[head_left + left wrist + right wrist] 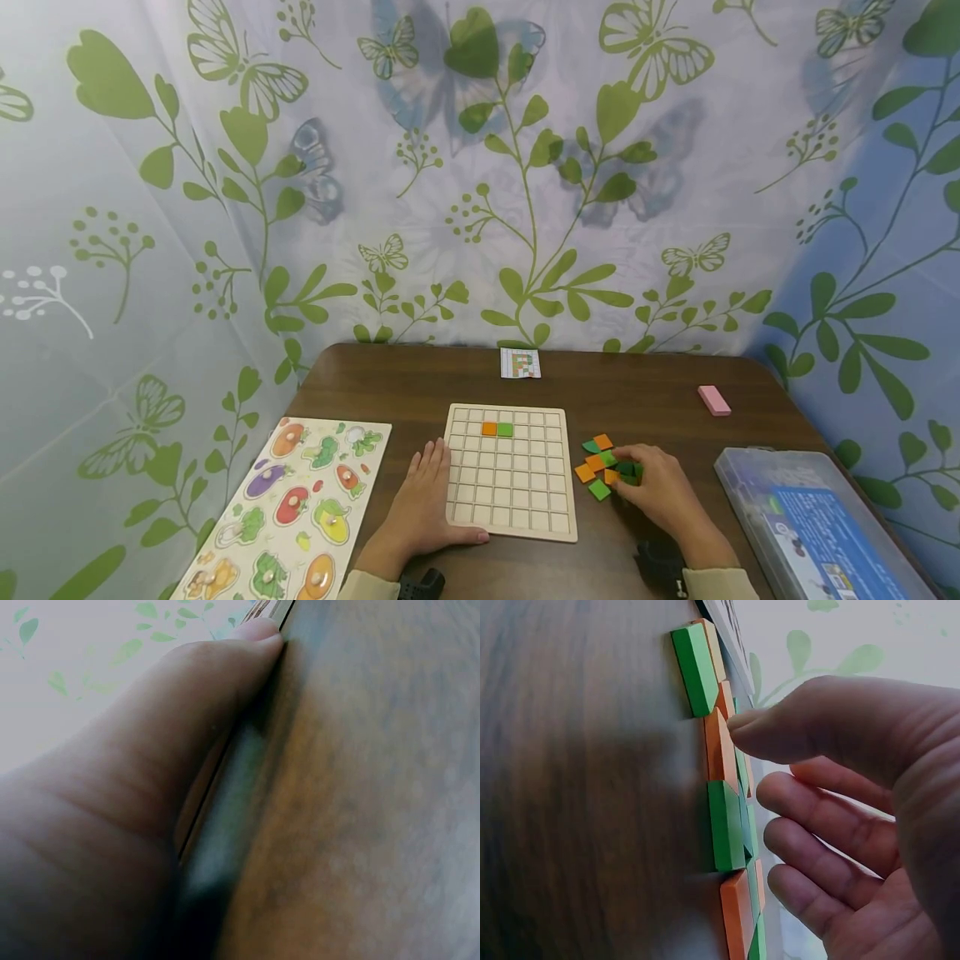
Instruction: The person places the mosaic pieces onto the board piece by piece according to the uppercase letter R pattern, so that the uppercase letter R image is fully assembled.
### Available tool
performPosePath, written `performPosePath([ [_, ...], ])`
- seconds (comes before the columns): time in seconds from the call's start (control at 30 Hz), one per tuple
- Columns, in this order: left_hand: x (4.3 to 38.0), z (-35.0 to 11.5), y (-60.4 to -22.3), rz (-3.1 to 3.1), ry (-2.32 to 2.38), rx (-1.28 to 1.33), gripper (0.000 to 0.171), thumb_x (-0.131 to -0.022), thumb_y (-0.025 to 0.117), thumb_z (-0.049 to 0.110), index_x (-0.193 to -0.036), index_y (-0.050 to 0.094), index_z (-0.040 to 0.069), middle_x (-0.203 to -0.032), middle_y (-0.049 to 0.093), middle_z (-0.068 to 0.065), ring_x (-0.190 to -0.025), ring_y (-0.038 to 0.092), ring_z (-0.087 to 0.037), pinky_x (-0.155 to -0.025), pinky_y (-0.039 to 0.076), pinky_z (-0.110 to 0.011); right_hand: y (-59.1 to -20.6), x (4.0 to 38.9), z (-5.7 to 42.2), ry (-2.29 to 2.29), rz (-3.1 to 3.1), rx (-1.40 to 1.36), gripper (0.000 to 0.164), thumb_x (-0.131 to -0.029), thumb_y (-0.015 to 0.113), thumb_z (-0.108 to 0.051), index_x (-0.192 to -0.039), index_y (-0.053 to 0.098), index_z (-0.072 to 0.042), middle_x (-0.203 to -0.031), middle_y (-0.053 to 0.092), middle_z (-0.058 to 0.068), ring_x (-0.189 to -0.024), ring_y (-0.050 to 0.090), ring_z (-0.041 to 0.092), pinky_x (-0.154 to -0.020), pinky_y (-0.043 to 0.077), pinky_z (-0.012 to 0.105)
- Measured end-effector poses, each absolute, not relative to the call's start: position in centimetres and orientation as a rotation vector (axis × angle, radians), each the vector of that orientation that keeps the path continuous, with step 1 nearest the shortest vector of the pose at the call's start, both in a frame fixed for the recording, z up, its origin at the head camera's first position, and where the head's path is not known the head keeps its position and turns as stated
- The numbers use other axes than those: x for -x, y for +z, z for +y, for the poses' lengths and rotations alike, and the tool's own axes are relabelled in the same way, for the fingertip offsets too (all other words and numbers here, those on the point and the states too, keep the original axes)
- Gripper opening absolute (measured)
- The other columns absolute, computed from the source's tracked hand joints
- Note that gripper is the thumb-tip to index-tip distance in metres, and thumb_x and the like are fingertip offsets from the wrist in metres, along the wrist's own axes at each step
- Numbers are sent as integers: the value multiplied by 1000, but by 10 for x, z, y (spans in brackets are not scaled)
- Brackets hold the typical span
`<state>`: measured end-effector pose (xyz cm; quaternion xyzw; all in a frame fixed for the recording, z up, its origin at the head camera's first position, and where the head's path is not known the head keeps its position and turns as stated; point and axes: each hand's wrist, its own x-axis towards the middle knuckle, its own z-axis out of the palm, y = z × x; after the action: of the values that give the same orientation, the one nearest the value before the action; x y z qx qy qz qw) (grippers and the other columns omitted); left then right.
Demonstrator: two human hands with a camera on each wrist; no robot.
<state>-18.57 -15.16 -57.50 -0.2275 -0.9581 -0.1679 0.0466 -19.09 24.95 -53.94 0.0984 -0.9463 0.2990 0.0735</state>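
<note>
A square wooden grid board (512,475) lies on the table, with an orange tile (489,428) and a green tile (505,430) side by side in an upper row. My left hand (420,504) rests at the board's lower left, fingertips over its left edge and thumb (225,671) along its near edge. Right of the board lies a loose pile of orange and green tiles (600,490). Over the pile's right side, my right hand (663,487) reaches down with relaxed fingers. Its thumb tip (754,731) is right at an orange tile (718,746); the index fingertip is hidden behind the thumb.
A vegetable puzzle board (300,504) lies at the left. A clear plastic case (757,483) with a blue label stands at the right. Farther back are a pink block (714,401) and a small pattern card (521,363). A patterned curtain hangs behind the table.
</note>
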Motion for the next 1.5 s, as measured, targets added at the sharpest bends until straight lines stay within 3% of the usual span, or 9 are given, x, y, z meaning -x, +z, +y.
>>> performPosePath([
  [0.23, 186, -152, -574, -2925, -511, 693, 147, -69, 63, 96, -160, 25, -13, -168, 20, -30, -155, 18, -43, -124, 17, -56, -539, 191, 247, 897, -2858, -310, 32, -79, 92, -8, -107, 77, -3, -113, 72, 14, -108, 65, 39, -96, 51, 61],
  [0.6, 184, -151, -576, -2932, -518, 687, 147, -69, 64, 95, -160, 26, -13, -167, 21, -31, -155, 18, -44, -123, 18, -56, -540, 189, 242, 898, -2882, -311, 29, -78, 90, -4, -104, 77, -4, -103, 73, 4, -102, 65, 33, -96, 52, 61],
  [0.87, 185, -151, -576, -2929, -500, 687, 146, -69, 64, 96, -160, 27, -13, -167, 21, -31, -155, 19, -44, -123, 18, -56, -547, 190, 239, 851, -2881, -313, 30, -78, 89, -3, -105, 77, -5, -107, 74, 7, -110, 63, 38, -102, 42, 69],
  [1.2, 185, -151, -576, -2926, -503, 684, 146, -69, 64, 96, -160, 27, -13, -167, 22, -30, -155, 19, -43, -124, 18, -56, -547, 188, 236, 842, -2852, -298, 30, -77, 89, 0, -104, 78, -5, -108, 74, 7, -108, 64, 35, -100, 49, 63],
  [1.43, 184, -151, -575, -2925, -506, 685, 146, -69, 64, 95, -160, 27, -13, -167, 22, -31, -155, 19, -44, -124, 17, -56, -548, 188, 235, 819, -2843, -349, 28, -78, 87, 3, -103, 78, -5, -107, 74, 8, -108, 67, 38, -110, 37, 68],
  [1.5, 185, -151, -575, -2924, -501, 685, 146, -69, 64, 96, -160, 27, -13, -167, 22, -31, -155, 19, -44, -124, 17, -56, -549, 188, 235, 813, -2843, -353, 28, -78, 87, 3, -103, 78, -5, -107, 74, 8, -108, 67, 38, -107, 41, 66],
])
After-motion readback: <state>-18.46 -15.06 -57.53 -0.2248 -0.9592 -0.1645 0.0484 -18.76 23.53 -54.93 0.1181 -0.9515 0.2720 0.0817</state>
